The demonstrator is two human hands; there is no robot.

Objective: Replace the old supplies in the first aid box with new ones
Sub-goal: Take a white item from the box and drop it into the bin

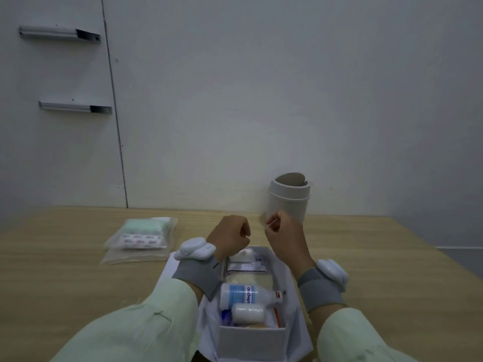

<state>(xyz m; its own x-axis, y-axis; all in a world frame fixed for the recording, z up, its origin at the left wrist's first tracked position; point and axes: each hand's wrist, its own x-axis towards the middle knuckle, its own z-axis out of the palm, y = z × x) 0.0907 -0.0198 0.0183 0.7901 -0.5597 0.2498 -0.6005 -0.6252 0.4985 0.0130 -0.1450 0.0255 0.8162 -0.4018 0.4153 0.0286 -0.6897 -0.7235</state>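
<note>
The white first aid box [251, 338] lies open on the wooden table [65, 278] right in front of me. Inside it lie a white antiseptic bottle with a blue label [243, 295], a smaller white bottle [248, 310] and flat sealed packets [245, 266]. My left hand [230, 236] hovers over the box's far end, curled into a fist with nothing visible in it. My right hand [285, 236] is beside it, fingers pinched on a small pale strip [269, 225] that is too small to identify. Clear bags of supplies [141, 239] lie to the left of the box.
A white cylindrical bin [288, 199] with an open top stands against the wall just behind my right hand. The table's right edge [431, 257] runs diagonally toward me. Two metal brackets [60, 33] are fixed to the wall at upper left.
</note>
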